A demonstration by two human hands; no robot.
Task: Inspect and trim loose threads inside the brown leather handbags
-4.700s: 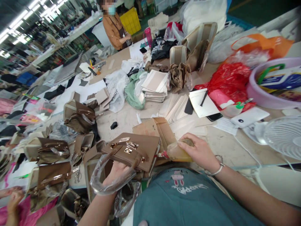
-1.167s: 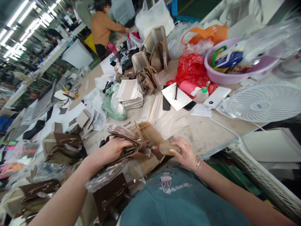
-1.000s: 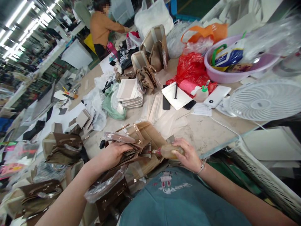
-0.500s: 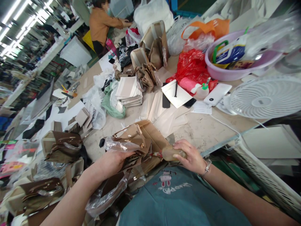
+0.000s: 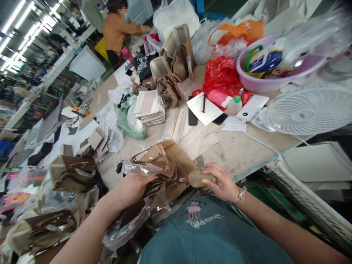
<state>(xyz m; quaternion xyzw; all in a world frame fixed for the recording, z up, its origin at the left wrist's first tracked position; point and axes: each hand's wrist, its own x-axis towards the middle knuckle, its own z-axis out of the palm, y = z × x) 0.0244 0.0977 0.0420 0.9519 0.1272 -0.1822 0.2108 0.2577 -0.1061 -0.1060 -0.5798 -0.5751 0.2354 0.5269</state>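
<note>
Hands at a crowded workbench: the person's left hand is clamped palm-down over the near edge of a tan leather handbag, which lies flat with gold-coloured metal fittings. Crumpled clear plastic film is pinned under the fingers. The right hand is wrapped round the belly of a squat amber plastic squeeze bottle, whose red nozzle points across at the left grip. The bag lies just beyond the left fingers on a brown cardboard sheet, close to the person's chest.

The bag looks light and limp, likely to sag wherever it hangs clear of the grip. The film over it looks slick, so a hold that pinches through to the leather edge seems safer than one on the wrap alone. The bottle's wall appears soft and would probably give under any squeeze.

The left forearm runs in from the lower left with a straight wrist. The right forearm comes from the lower right, its braceleted wrist bent inward. Well beyond both grips stand a white desk fan and a lilac plastic basin.
</note>
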